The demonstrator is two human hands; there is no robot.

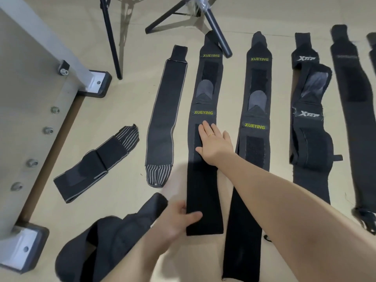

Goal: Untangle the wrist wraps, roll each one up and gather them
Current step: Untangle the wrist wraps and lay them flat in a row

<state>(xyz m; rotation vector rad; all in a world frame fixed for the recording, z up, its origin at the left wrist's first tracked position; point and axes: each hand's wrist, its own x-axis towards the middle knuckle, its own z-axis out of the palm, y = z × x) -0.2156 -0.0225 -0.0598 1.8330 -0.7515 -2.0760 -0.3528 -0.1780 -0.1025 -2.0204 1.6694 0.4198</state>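
Right hand (213, 143) flat on wrap (203, 180); left hand (179, 218) pinches it (near end).

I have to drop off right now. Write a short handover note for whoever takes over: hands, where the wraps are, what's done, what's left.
Left hand grips the near end of the XUEYING wrap; right hand presses flat on its middle.
A second XUEYING wrap and the XTEP wrap lie to its right, a grey-edged wrap and a folded striped wrap to its left.
Done: wraps untangled and laid out on the floor.
Left: none rolled in view; roll each, then gather.
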